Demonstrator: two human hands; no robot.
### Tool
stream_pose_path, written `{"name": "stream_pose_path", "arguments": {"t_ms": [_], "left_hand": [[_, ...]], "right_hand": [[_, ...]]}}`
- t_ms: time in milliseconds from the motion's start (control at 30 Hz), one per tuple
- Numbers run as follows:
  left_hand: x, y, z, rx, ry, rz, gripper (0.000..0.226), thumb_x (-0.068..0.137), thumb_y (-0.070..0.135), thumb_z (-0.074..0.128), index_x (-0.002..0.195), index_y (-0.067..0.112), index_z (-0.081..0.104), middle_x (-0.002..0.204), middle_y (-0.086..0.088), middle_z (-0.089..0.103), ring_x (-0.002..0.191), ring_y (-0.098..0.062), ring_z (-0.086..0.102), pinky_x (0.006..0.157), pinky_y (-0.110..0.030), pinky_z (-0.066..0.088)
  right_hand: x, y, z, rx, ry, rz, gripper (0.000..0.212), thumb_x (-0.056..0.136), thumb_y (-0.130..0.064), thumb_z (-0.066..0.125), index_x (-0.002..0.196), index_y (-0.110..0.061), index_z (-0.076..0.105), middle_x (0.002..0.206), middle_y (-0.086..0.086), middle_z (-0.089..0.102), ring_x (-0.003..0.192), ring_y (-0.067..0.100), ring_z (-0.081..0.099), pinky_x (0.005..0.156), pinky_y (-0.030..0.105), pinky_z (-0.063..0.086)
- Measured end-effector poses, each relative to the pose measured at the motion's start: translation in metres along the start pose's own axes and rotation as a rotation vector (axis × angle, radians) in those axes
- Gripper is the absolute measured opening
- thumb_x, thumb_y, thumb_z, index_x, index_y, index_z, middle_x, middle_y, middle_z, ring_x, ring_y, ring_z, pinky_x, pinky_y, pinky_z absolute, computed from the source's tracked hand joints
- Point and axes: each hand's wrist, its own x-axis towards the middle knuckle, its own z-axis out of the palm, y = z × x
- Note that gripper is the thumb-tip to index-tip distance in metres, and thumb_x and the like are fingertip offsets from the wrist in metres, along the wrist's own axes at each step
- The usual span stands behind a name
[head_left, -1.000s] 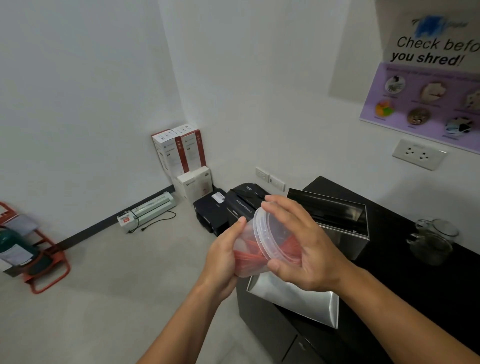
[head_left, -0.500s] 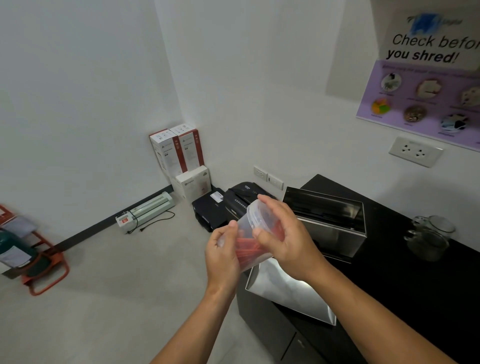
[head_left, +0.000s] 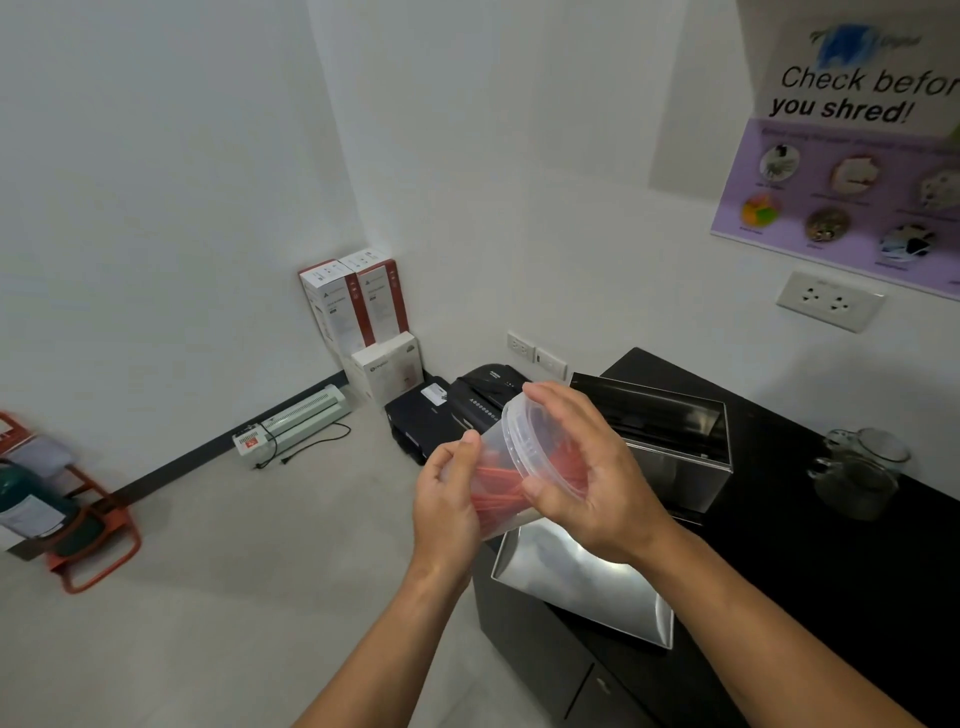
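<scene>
1. Two bare hands hold a clear round plastic tub (head_left: 500, 460) of thin red sticks (head_left: 493, 493) in the air. It hangs over the left edge of the black counter (head_left: 831, 571), above a flat steel tray (head_left: 582, 582) and just left of an open steel box (head_left: 675, 457).
2. Our left hand (head_left: 449, 499) grasps the tub's base end, fingers curled behind the wall and thumb on its upper side.
3. Our right hand (head_left: 587, 483) grasps the other end, fingers curled over the rim of the clear lid (head_left: 519, 441) and thumb beneath it.
4. We judge the work to be at an early stage. The lid looks seated on the mouth, every stick we can see is inside, and none lies on the tray. Freeing the lid and handling the sticks would be left. We cannot tell from the grip alone whether the lid is being worked off or pressed home.
5. We hold the tub tipped onto its side. Its long axis runs left to right, with the base to the left and the lidded mouth to the right, raised a little and facing the steel box. Most of the sticks lie roughly along that axis.
</scene>
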Motion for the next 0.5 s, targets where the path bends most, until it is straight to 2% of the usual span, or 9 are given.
{"name": "stream_pose_path", "arguments": {"t_ms": [67,133,300,367,433,500], "left_hand": [[-0.0033,-0.0013,0.0028,-0.009,0.041,0.036,0.051,0.098,0.04,0.067,0.098,-0.011,0.067,0.078,-0.012,0.073,0.065,-0.015,0.07,0.06,-0.022,0.056],[-0.0039,-0.0026,0.0033,-0.022,0.06,0.07,0.056,0.088,0.049,0.067,0.094,-0.006,0.069,0.08,-0.015,0.071,0.07,-0.019,0.069,0.064,-0.025,0.056],[-0.0022,-0.0066,0.0009,-0.024,0.1,0.147,0.053,0.086,0.05,0.065,0.091,-0.003,0.071,0.082,-0.021,0.072,0.073,-0.023,0.069,0.063,-0.023,0.057],[-0.0037,-0.0083,0.0,-0.024,0.102,0.142,0.05,0.082,0.055,0.068,0.085,0.005,0.071,0.079,-0.014,0.073,0.069,-0.018,0.07,0.062,-0.023,0.057],[-0.003,-0.008,-0.0012,-0.012,0.082,0.111,0.04,0.087,0.05,0.068,0.08,0.011,0.07,0.073,-0.006,0.073,0.064,-0.014,0.069,0.064,-0.027,0.057],[-0.0008,-0.0051,-0.0009,-0.012,0.055,0.033,0.032,0.099,0.037,0.066,0.082,0.011,0.071,0.071,-0.004,0.074,0.063,-0.014,0.072,0.067,-0.033,0.056]], "right_hand": [[0.0003,0.0003,0.0019,0.031,0.021,0.007,0.077,0.082,-0.047,0.066,0.152,-0.019,0.049,0.155,0.0,0.047,0.147,0.022,0.043,0.116,0.043,0.043],[0.0022,-0.0005,0.0042,0.058,0.025,0.019,0.076,0.081,-0.047,0.066,0.151,-0.02,0.051,0.154,-0.002,0.048,0.147,0.021,0.045,0.116,0.042,0.043],[0.0035,-0.0028,0.0093,0.09,0.047,0.046,0.075,0.082,-0.049,0.065,0.15,-0.023,0.052,0.153,-0.003,0.049,0.145,0.021,0.046,0.114,0.049,0.044],[0.0027,-0.0051,0.01,0.082,0.044,0.069,0.075,0.082,-0.051,0.066,0.151,-0.025,0.051,0.154,-0.005,0.048,0.147,0.019,0.045,0.116,0.049,0.043],[0.0022,-0.007,0.0074,0.051,0.004,0.097,0.078,0.081,-0.056,0.067,0.153,-0.029,0.047,0.157,-0.009,0.045,0.148,0.015,0.042,0.117,0.044,0.042],[0.0012,-0.0072,0.0003,0.071,-0.082,0.132,0.084,0.081,-0.067,0.067,0.155,-0.033,0.044,0.159,-0.013,0.041,0.15,0.01,0.038,0.118,0.034,0.039]]}}
